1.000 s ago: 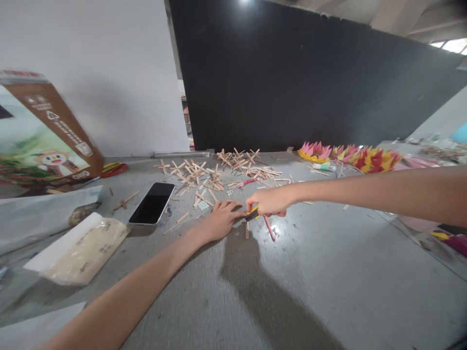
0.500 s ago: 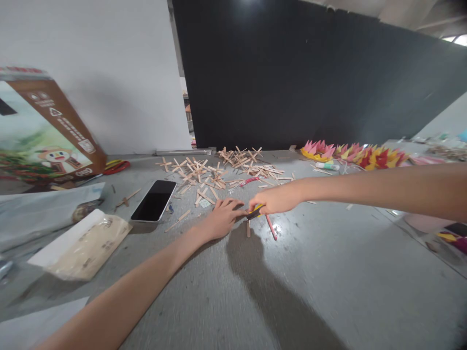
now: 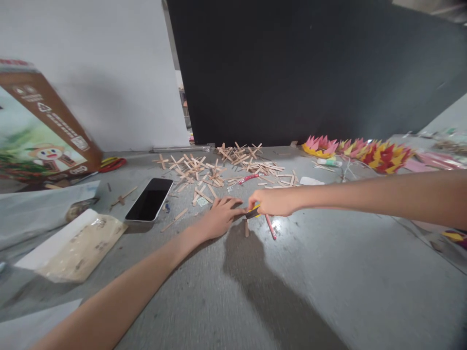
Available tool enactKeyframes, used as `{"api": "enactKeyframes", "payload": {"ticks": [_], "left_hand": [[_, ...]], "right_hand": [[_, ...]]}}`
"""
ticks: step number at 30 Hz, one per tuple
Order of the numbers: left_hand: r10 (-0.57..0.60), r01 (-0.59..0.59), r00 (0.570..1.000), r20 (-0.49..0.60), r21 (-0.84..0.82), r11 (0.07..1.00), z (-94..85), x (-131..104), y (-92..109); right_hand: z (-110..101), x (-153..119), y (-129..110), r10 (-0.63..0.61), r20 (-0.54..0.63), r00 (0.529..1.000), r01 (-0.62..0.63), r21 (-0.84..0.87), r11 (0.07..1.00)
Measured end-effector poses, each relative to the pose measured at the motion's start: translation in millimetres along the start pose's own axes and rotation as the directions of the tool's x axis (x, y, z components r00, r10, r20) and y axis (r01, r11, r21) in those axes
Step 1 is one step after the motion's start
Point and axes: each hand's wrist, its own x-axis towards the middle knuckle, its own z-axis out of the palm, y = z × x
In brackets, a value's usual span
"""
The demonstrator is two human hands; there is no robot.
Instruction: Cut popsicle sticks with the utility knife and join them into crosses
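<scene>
The box (image 3: 40,141) at far left bears a cartoon figure; its writing is too blurred to read. The left hand (image 3: 219,218) lies flat, fingers spread, pressing a stick (image 3: 247,227) onto the table (image 3: 328,272). Just right, the right hand (image 3: 272,201) pinches a yellow-black cutter (image 3: 253,212) over that stick.

On the table (image 3: 328,272), the left hand (image 3: 218,218) rests flat just left of the right hand (image 3: 272,201), which grips a utility knife (image 3: 253,212) between them. A short wooden stick (image 3: 246,227) lies just before the knife, with a pen (image 3: 270,226) to its right. Behind the hands spreads a scatter of wooden stick crosses (image 3: 219,170). A phone (image 3: 149,199) lies left of the left hand, a plastic bag (image 3: 78,248) before and left of it, and a cardboard box (image 3: 40,131) behind at far left. Paper flowers (image 3: 361,150) line the back right.
</scene>
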Motion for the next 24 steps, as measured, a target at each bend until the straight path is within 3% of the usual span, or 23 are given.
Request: {"api": "enactKeyframes", "payload": {"ticks": [5,11,15,19,24], "left_hand": [[-0.016,0.016,1.0,0.007,-0.007,1.0,-0.4,0,0],[0.005,-0.005,1.0,-0.005,0.014,1.0,-0.1,0,0],[-0.003,0.003,1.0,0.014,0.01,1.0,-2.4,0,2],[-0.004,0.004,1.0,0.019,0.0,1.0,-1.7,1,2],[-0.012,0.012,1.0,0.006,0.013,1.0,2.3,1,0]], "right_hand": [[6,3,-1,0.04,-0.006,0.999,-0.04,0.021,0.999],[-5,-11,-16,-0.095,0.041,0.995,0.101,-0.18,0.979],[-5,-1,-12,-0.023,0.037,0.999,0.023,0.004,1.0],[4,12,-1,0.056,0.039,0.998,-0.059,0.085,0.995],[4,6,-2,0.021,0.015,1.0,-0.022,0.079,0.997]]}}
